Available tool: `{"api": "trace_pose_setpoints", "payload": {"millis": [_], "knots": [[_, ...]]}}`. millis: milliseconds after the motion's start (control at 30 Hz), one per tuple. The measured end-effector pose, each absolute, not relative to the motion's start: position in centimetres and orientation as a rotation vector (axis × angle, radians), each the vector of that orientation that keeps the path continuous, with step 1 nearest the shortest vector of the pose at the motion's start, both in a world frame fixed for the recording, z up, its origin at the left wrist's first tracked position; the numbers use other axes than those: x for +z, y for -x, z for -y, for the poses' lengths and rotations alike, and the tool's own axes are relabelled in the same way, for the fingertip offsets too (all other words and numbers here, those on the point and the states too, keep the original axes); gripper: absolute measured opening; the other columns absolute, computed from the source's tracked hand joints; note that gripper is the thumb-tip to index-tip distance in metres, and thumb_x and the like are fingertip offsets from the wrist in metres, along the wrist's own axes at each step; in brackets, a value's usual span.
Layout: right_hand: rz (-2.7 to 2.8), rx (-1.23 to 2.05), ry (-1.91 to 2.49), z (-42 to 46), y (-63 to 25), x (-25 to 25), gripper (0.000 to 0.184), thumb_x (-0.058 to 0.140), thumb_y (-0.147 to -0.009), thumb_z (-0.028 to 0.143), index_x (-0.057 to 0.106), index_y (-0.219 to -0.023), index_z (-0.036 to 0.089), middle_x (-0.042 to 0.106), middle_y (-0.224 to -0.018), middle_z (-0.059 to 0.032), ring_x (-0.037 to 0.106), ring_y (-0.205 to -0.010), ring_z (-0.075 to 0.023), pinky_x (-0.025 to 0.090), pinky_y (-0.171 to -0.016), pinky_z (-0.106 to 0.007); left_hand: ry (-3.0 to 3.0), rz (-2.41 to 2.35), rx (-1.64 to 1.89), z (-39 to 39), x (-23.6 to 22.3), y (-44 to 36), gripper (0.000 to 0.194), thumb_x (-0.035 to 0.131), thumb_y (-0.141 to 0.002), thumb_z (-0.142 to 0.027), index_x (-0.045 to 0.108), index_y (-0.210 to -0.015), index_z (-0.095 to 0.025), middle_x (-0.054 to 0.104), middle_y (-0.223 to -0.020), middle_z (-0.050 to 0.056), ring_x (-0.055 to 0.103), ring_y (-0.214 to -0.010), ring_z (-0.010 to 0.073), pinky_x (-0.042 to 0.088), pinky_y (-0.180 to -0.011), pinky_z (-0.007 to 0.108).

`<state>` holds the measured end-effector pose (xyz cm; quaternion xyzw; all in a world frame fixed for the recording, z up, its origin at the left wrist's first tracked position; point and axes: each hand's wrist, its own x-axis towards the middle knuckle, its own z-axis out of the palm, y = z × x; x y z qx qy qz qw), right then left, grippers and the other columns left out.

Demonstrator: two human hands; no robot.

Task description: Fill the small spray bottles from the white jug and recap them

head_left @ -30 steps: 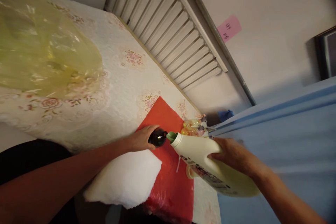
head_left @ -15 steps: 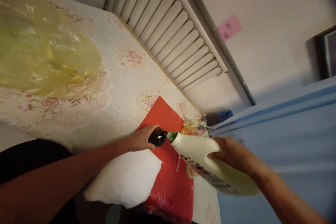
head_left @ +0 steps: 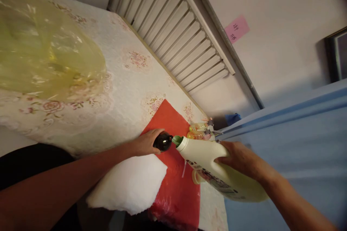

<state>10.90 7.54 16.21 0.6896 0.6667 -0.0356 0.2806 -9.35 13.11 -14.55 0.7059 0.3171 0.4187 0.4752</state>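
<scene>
My left hand (head_left: 148,142) is wrapped round a small dark bottle (head_left: 163,142) above a red sheet (head_left: 176,191). In my right hand (head_left: 238,157) is a large pale plastic jug (head_left: 206,151) with a printed label, tipped so its open mouth faces left. The green spout (head_left: 177,140) in the jug's mouth meets the neck of the dark bottle. Whether liquid is flowing cannot be made out. A pale round cap (head_left: 197,177) lies on the red sheet beneath the jug. White wadding (head_left: 130,184) lies below my left wrist.
Small bottles with pump tops (head_left: 200,131) stand at the table's far right edge. A yellow plastic bag (head_left: 48,50) covers the upper left of the flowered tablecloth (head_left: 119,97). Behind are a radiator (head_left: 173,32) and a blue curtain (head_left: 303,151).
</scene>
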Motion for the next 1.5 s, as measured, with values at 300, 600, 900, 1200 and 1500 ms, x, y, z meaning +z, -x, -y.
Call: {"api": "trace_pose_setpoints", "payload": {"millis": [300, 600, 900, 1200, 1500], "knots": [[-1.790, -0.069, -1.848, -7.6, -11.3, 16.1, 0.027, 0.065, -0.076, 0.035, 0.068, -0.097, 0.019, 0.074, -0.092, -0.0098, 0.067, -0.079, -0.0230, 0.042, -0.066, -0.029, -1.711, -0.791, 1.027, -13.0, -14.3, 9.4, 0.081, 0.072, -0.059, -0.020, 0.045, -0.135, -0.026, 0.056, -0.134, 0.009, 0.050, -0.126, 0.0331, 0.042, -0.104, 0.048], [-1.811, -0.049, -1.826, -7.7, -11.6, 16.0, 0.027, 0.065, -0.076, 0.036, 0.069, -0.096, 0.018, 0.074, -0.091, -0.0103, 0.067, -0.078, -0.0236, 0.043, -0.066, -0.030, -1.711, -0.789, 1.036, -13.1, -14.7, 9.2, 0.083, 0.073, -0.060, -0.022, 0.044, -0.137, -0.028, 0.054, -0.137, 0.008, 0.049, -0.127, 0.0331, 0.041, -0.105, 0.048], [-1.827, -0.098, -1.855, -7.6, -11.8, 15.9, 0.027, 0.066, -0.076, 0.037, 0.068, -0.096, 0.020, 0.074, -0.092, -0.0103, 0.067, -0.081, -0.0243, 0.045, -0.068, -0.030, -1.738, -0.793, 1.007, -13.0, -14.4, 9.4, 0.081, 0.073, -0.063, -0.024, 0.042, -0.137, -0.027, 0.054, -0.136, 0.008, 0.049, -0.126, 0.0327, 0.041, -0.105, 0.046], [-1.815, -0.484, -2.122, -5.2, -14.6, 13.3, 0.025, 0.066, -0.076, 0.039, 0.067, -0.090, 0.018, 0.072, -0.081, -0.0049, 0.062, -0.066, -0.0166, 0.041, -0.054, -0.023, -1.730, -0.789, 0.998, -13.2, -14.4, 9.4, 0.082, 0.073, -0.061, -0.022, 0.041, -0.137, -0.025, 0.053, -0.137, 0.009, 0.049, -0.126, 0.0323, 0.040, -0.106, 0.046], [-1.949, -0.952, -2.418, -3.8, -18.4, 10.5, 0.037, 0.070, -0.071, 0.049, 0.066, -0.084, 0.015, 0.057, -0.059, 0.0032, 0.045, -0.049, -0.0103, 0.033, -0.048, -0.023, -1.702, -0.801, 0.999, -13.3, -15.0, 9.2, 0.090, 0.073, -0.058, -0.020, 0.038, -0.141, -0.027, 0.047, -0.144, 0.010, 0.044, -0.133, 0.0348, 0.038, -0.109, 0.050]]}}
